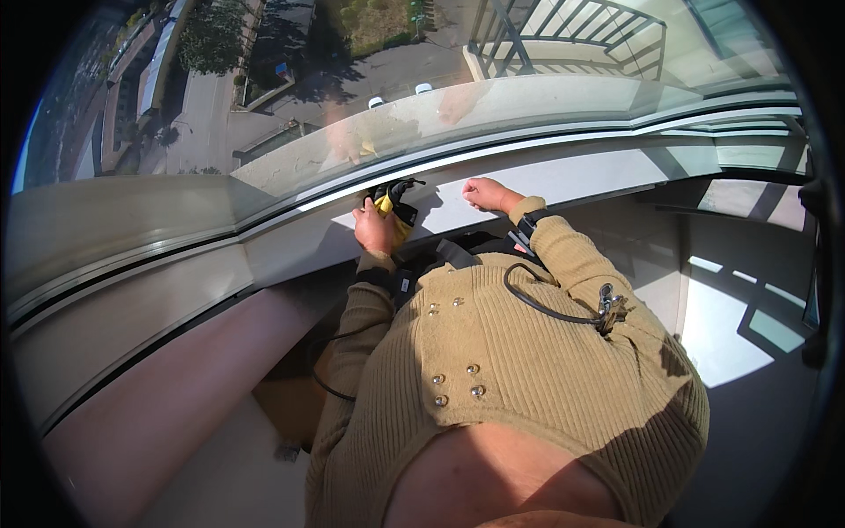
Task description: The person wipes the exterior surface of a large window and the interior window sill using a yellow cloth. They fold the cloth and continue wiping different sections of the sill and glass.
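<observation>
Head view, hands and held item: one left hand, thumb and fingers closed around a bundle. One yellow-and-black bundle, soft, lying over the sill between the two hands, nearer the left; we cannot tell its exact kind. One black cord end, sticking out of the bundle's top toward the right hand. One right hand, apart from the bundle, fingers curled inward above the sill; we cannot tell whether they grip anything small.

Head view, around the hands: one pale sill, running beneath both hands. One window pane, just beyond them. One black wristband, behind the right hand. One tan ribbed sweater, nearer the wearer than both hands. One black cable with a metal clip, on the sweater, below the right hand.

Head view, outdoors: we count two white cars, far beyond the hands, and one metal railing, beyond and right of the right hand.
</observation>
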A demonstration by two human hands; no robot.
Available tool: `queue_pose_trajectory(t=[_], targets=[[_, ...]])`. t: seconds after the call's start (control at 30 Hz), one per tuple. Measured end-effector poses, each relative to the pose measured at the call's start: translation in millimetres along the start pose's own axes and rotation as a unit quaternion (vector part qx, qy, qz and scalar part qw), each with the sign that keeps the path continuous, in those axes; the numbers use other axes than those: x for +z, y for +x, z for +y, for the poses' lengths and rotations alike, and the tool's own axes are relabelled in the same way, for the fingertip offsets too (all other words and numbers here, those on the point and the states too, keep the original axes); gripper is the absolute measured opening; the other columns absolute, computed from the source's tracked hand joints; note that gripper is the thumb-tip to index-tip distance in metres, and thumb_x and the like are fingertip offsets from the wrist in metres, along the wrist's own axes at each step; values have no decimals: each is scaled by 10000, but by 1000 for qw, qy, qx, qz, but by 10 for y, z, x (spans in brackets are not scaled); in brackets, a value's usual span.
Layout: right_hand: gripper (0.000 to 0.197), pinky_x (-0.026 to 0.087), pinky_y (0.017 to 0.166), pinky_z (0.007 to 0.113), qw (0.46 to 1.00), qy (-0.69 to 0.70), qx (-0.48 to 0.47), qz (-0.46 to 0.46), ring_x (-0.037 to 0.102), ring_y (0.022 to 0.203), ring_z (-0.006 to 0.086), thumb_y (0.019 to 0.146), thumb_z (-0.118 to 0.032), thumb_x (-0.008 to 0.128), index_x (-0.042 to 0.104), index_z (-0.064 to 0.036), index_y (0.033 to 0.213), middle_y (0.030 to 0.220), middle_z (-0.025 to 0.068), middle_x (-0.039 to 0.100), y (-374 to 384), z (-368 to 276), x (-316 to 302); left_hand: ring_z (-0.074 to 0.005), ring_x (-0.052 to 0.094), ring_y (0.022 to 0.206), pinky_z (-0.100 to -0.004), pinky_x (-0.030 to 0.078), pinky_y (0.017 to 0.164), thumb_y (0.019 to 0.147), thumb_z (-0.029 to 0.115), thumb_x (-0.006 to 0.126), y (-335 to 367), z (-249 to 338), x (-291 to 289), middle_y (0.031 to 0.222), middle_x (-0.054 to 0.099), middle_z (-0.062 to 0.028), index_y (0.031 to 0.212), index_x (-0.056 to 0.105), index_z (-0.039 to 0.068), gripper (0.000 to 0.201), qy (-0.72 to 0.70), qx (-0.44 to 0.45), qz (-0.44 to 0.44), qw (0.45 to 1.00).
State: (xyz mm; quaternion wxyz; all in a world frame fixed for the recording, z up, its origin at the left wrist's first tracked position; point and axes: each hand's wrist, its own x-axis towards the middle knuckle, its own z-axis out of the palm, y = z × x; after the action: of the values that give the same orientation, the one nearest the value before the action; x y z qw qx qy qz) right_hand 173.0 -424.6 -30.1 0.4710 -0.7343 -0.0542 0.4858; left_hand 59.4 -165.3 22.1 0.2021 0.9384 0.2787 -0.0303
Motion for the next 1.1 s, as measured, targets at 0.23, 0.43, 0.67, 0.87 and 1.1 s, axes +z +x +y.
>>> queue_pose_trajectory(t=[0.23, 0.43, 0.67, 0.87, 1.1], targets=[[141, 455, 544, 272, 1000, 3, -16, 10, 544, 579, 126, 849, -169, 556, 577, -31, 866, 682, 30, 580, -48, -89, 5, -423, 552, 945, -421, 493, 809, 643, 245, 801, 92, 382, 95, 1072, 464, -253, 1141, 409, -32, 691, -84, 73, -188, 976], [198, 451, 532, 307, 995, -89, 5, 46, 555, 539, 180, 838, -200, 547, 560, -3, 839, 618, 74, 572, 92, -159, 88, -316, 596, 934, -371, 492, 814, 721, 269, 752, 121, 100, 58, 1177, 499, -252, 1365, 343, 14, 804, -247, 100, -241, 933], [263, 490, 669, 457, 927, -327, -102, 154, 618, 718, 370, 834, -280, 529, 618, -33, 827, 772, 205, 633, 102, -627, 355, -365, 503, 1084, -425, 435, 910, 714, 340, 732, 28, -1386, -305, 1204, 508, -219, 1229, 488, 6, 660, -25, 55, 6, 998], [245, 489, 711, 471, 890, -392, -142, 187, 600, 813, 389, 821, -275, 598, 559, -53, 916, 894, 185, 604, 95, -1075, 853, -406, 329, 1273, -437, 375, 1001, 668, 389, 768, -216, -2041, -556, 1294, 407, -277, 1275, 370, -60, 854, 74, -96, -29, 992], [430, 458, 785, 484, 840, -503, -30, 200, 479, 981, 407, 749, -214, 683, 504, -43, 1099, 1091, 243, 452, 260, -1104, 1432, -420, 279, 1300, -459, 261, 1068, 694, 544, 690, -58, -2059, -557, 1267, 456, -255, 1286, 369, -118, 945, 225, -48, -147, 962]])
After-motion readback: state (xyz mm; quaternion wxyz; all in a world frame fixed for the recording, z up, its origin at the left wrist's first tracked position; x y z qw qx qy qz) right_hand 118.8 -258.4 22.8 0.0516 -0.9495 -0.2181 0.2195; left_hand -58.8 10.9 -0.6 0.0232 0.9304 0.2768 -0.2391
